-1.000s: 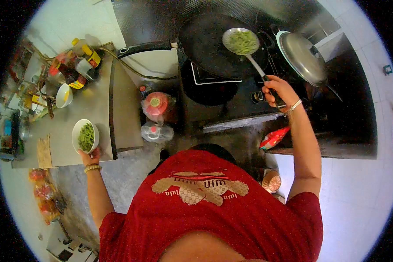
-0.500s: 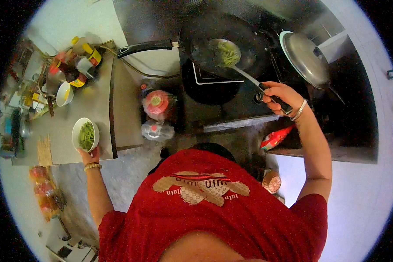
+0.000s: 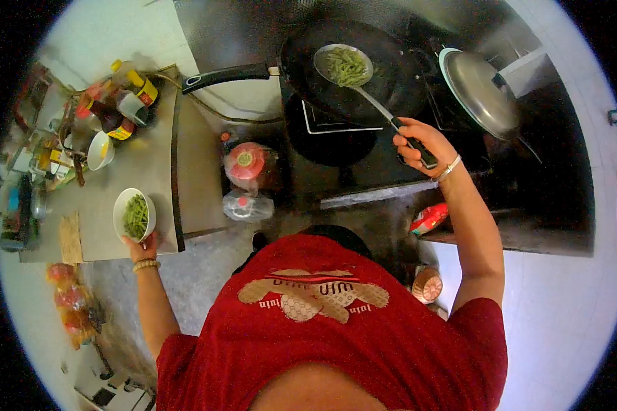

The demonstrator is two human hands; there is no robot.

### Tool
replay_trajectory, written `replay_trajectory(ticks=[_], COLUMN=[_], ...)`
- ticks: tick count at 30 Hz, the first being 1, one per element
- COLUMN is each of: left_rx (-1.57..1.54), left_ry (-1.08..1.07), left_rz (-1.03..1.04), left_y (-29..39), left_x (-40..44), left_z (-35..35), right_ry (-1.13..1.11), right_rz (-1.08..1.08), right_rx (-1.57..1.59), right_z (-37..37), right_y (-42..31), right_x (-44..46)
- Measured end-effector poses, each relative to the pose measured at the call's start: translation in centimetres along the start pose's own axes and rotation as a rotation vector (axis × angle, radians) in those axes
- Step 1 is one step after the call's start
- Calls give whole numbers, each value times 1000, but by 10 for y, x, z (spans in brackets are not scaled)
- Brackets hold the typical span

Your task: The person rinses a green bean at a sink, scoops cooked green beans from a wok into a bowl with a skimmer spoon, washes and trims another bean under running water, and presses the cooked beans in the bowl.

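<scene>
My right hand [image 3: 424,149] is wrapped round the black handle of a metal strainer ladle [image 3: 370,99]. The ladle's round head, heaped with green beans [image 3: 347,66], is over the black wok [image 3: 391,103] on the stove. At the left, my left hand [image 3: 141,246] grips the lower rim of a white bowl [image 3: 119,218], which holds more cut green beans [image 3: 136,216] and is over the steel counter's edge area. Whether the bowl rests on the counter, I cannot tell.
A silver lid [image 3: 483,96] lies right of the wok. The wok's long handle [image 3: 230,77] points left. Bottles [image 3: 113,122] and a smaller white bowl [image 3: 101,151] stand on the counter [image 3: 154,175]. Wrapped containers [image 3: 247,164] sit between counter and stove.
The ladle dipped down and left into the wok, then came up with beans in it. My right hand has shifted slightly left. My left hand and the bowl have hardly moved.
</scene>
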State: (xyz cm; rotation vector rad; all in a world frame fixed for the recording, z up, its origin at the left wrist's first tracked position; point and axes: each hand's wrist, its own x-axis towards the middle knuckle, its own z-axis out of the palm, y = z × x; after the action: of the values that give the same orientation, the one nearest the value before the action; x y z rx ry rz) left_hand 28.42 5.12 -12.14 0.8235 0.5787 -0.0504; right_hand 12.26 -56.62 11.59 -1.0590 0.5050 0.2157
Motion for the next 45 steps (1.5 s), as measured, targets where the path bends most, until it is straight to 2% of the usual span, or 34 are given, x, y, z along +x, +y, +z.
replay_trajectory(ticks=[4, 10, 12, 13, 16, 19, 22, 25, 28, 29, 34, 36, 39, 43, 45], left_rx=[107, -3, 41, 42, 85, 51, -4, 37, 50, 30, -14, -61, 43, 98, 166], left_ry=[18, 122, 25, 26, 9, 53, 188, 214, 207, 126, -14, 150, 61, 35, 115], left_rz=[-25, -53, -84, -84, -94, -50, 40, 6, 30, 16, -85, -82, -8, -47, 6], left_y=[1, 2, 4, 5, 4, 1, 1, 3, -1, 0, -3, -2, -2, -1, 1], left_x=[20, 17, 20, 23, 24, 1, -3, -5, 2, 11, 43, 35, 43, 44, 26], left_z=[-24, -16, -21, -25, -28, -1, 9, 14, 3, -9, -46, -34, -46, -53, -31], right_ry=[122, 281, 357, 357, 413, 368, 259, 146, 7, 8, 6, 5, -5, 106, 228], right_rz=[-50, -74, -62, -61, 56, 91, 134, 160, 175, 143, 4, -16, -47, -80, -111], right_rx=[-120, -355, -468, -467, -755, -756, -679, -461, -78, -29, -14, 8, 26, -59, -176], right_z=[-8, -17, -18, -17, -15, -6, 11, 12, 14, 17, 24, 25, 26, 17, 20], right_y=[-13, -38, -39, -41, -43, -42, -35, -26, -12, -6, 19, 20, 16, 8, 0], right_x=[-8, -30, -39, -43, -52, -55, -45, -28, -14, -12, -4, -6, -11, -22, -32])
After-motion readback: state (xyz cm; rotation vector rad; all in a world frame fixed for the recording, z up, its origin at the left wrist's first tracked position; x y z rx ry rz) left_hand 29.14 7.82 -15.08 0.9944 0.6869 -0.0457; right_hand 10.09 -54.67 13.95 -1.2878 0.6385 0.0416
